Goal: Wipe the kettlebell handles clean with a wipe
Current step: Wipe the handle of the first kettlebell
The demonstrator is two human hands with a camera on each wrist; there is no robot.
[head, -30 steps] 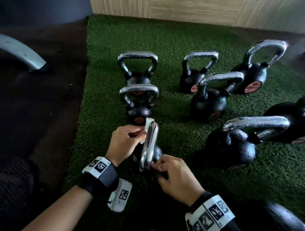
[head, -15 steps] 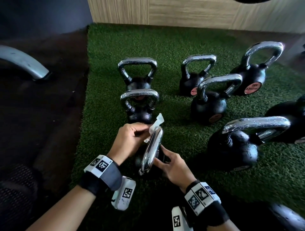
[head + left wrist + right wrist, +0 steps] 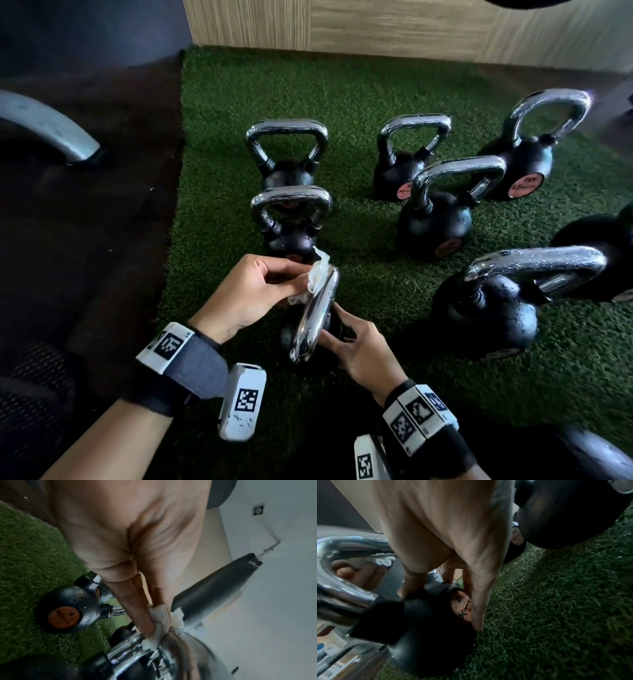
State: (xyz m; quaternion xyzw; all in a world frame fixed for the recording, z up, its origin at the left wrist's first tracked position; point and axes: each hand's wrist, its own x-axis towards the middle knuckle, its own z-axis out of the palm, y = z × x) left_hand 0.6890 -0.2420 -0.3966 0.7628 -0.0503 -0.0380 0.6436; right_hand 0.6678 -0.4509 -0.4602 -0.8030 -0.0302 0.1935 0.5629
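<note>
Here, left hand (image 3: pixel 255 291) pinches a crumpled white wipe (image 3: pixel 317 279) between thumb and fingers, pressing it onto the far end of the chrome handle (image 3: pixel 313 317) of the nearest kettlebell (image 3: pixel 426 628). In the left wrist view the wipe (image 3: pixel 160 616) bunches at the fingertips (image 3: pixel 145 627) right on the handle's (image 3: pixel 130 650) curve. Right hand (image 3: pixel 359 346) sits just right of that handle, fingers curled down around the black body; right wrist view shows the thumb and fingers (image 3: pixel 476 615) touching the ball on either side of its orange label (image 3: pixel 462 609), so it grips the kettlebell. That kettlebell stands on the green turf mat (image 3: pixel 376 102), handle seen edge-on from the head camera.

Just beyond the wipe, a second small kettlebell (image 3: pixel 291 219), and a third (image 3: pixel 286 150) behind it in the same line. To the right of the held handle, well apart, a large kettlebell (image 3: pixel 496 305) with water droplets on handle and body. Further back on the right, three more (image 3: pixel 442 212) (image 3: pixel 407 154) (image 3: pixel 531 147) with pink-orange labels. A wooden panel wall (image 3: pixel 411 31) runs along the mat's far edge. Left of the mat, dark floor (image 3: pixel 85 240) and a grey curved metal bar (image 3: pixel 41 126). Both wrists carry marker-tagged straps.
</note>
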